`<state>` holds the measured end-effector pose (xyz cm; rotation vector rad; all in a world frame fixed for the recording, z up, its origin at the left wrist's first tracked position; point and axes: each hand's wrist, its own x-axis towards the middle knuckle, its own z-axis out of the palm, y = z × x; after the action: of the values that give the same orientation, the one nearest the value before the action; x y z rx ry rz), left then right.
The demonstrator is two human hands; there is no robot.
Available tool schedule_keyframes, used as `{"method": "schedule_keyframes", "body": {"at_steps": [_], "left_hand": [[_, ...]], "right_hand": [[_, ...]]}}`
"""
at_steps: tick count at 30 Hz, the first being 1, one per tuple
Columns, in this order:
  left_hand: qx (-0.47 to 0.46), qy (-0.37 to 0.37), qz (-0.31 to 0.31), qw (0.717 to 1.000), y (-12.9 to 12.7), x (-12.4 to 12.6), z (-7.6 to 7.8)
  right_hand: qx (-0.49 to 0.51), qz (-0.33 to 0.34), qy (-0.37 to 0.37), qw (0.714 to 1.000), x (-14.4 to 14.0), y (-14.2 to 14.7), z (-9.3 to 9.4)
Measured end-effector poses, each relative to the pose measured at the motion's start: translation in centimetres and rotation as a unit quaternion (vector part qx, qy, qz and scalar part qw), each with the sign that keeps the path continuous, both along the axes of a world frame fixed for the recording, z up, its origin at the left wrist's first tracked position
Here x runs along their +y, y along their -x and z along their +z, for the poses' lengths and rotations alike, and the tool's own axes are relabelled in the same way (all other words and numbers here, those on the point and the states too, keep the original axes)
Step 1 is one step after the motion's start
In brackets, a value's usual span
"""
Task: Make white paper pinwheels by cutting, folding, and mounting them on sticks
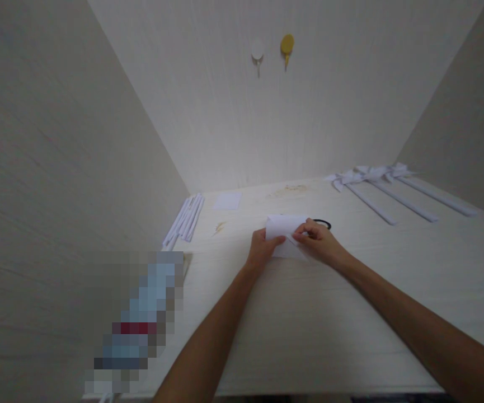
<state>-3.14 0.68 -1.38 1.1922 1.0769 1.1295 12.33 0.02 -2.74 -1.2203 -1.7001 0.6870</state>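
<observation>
A white sheet of paper [287, 224] is between my hands near the middle of the table, its upper part curled or folded over. My left hand [262, 246] grips its left side, with the thumb on top. The fingers of my right hand [314, 238] pinch the paper at its right side, near a small creased flap. Just behind my right hand shows part of a thin black loop [323, 223]; the rest of it is hidden.
Rolled paper sticks [186, 217] lie in a bundle at the left wall, beside a flat paper square [228, 200]. Several paper pinwheel-like pieces on sticks [371, 202] lie at the back right. A blurred-out object [145, 308] is at the left. Yellow hook [287, 45] and white hook [257, 51] hang on the wall.
</observation>
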Motion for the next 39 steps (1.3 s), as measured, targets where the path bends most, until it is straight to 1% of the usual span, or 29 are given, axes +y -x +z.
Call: {"method": "schedule_keyframes", "body": {"at_steps": [7,11,19,25,30,33,35,37,39], "left_hand": [[0.020,-0.003,-0.008,1.000,-0.1,0.1,-0.1],[0.028,-0.009,-0.015,0.999,-0.1,0.0,-0.2],[0.048,-0.023,-0.018,0.998,-0.2,0.2,-0.6],[0.083,-0.038,-0.011,0.996,-0.3,-0.2,-0.1],[0.132,-0.064,0.003,0.989,-0.3,-0.3,0.2],[0.133,-0.071,-0.001,0.989,-0.3,-0.3,0.3],[0.118,-0.072,0.000,0.990,-0.4,-0.3,0.2],[0.098,-0.073,0.010,0.992,-0.4,-0.4,0.2],[0.085,-0.074,0.023,0.993,-0.5,-0.4,0.1]], "right_hand": [[-0.014,-0.029,0.001,0.999,-0.1,0.2,0.0],[-0.024,-0.053,0.017,0.998,-0.2,0.3,0.3],[-0.044,-0.074,0.021,0.996,-0.3,0.6,0.7],[-0.059,-0.090,0.010,0.994,-0.4,0.8,0.8],[-0.054,-0.083,0.007,0.995,-0.4,0.8,0.6],[-0.027,-0.076,0.011,0.997,-0.4,0.8,0.6],[0.018,-0.067,0.016,0.997,-0.5,0.9,0.7],[0.097,-0.055,0.031,0.993,-0.6,1.1,0.8],[0.195,-0.054,0.047,0.978,-0.7,1.3,0.9]]}}
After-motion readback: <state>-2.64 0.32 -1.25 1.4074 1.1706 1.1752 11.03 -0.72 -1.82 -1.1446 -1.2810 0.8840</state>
